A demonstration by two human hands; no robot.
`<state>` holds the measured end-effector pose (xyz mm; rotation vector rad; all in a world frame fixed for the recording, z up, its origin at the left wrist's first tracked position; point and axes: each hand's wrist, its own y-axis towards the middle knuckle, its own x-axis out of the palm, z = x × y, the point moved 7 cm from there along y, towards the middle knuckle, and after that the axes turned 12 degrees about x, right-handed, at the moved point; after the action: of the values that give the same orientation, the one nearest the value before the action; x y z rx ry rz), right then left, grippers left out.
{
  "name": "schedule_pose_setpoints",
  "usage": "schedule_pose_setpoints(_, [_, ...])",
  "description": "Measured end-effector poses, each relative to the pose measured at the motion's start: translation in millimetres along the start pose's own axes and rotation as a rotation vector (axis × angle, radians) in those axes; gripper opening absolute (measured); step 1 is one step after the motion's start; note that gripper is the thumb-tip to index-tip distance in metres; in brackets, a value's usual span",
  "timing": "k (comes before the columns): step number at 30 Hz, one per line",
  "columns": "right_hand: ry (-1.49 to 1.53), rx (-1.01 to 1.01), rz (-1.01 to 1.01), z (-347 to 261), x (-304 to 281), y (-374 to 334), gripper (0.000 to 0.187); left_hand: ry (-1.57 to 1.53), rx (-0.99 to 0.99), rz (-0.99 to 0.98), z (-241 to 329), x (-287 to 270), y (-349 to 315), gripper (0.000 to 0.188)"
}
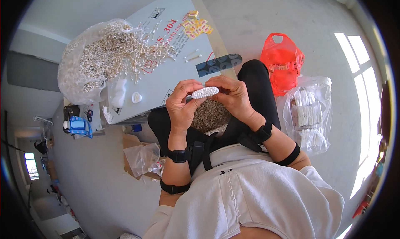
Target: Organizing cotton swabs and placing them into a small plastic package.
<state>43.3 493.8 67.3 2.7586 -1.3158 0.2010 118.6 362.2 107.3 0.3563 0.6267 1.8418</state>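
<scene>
A tight bundle of cotton swabs point(205, 92) is held up over my lap, its white tips facing me. My left hand point(182, 100) pinches the left end of it, fingers on top and thumb below. On the other end, my right hand point(231, 94) grips with fingers and thumb in the same way. Below the hands, between my thighs, lies a mass of loose swabs point(210, 115), partly hidden by the hands. A large clear bag point(79, 72) of loose swabs spills its load over the table point(146, 86) at the left.
Small yellow packets point(197, 28) and a dark patterned strip point(219, 64) lie near the table's right edge. On the floor at right stand a red plastic bag point(283, 59) and a clear bag of packed swabs point(308, 114). A cardboard box point(132, 155) sits below the table.
</scene>
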Motion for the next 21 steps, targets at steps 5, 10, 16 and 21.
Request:
schedule_pose_setpoints(5, [-0.042,-0.031,0.039,-2.2,-1.4,-0.7,0.033,-0.071,-0.010,0.015,0.7,1.8,0.5,0.028])
schedule_pose_setpoints(10, [-0.057,-0.088,0.054,-8.6,-1.3,-1.8,0.033,-0.150,-0.101,0.013,1.3,3.4,2.0,0.022])
schedule_pose_setpoints(16, [-0.163,-0.158,0.090,-17.2,3.3,-4.4,0.034,-0.147,-0.173,0.081,-6.1,7.8,1.3,0.012])
schedule_pose_setpoints(21, [-0.163,-0.186,0.102,-15.9,1.4,-4.7,0.033,-0.127,-0.141,0.086,-6.6,7.5,2.7,0.009])
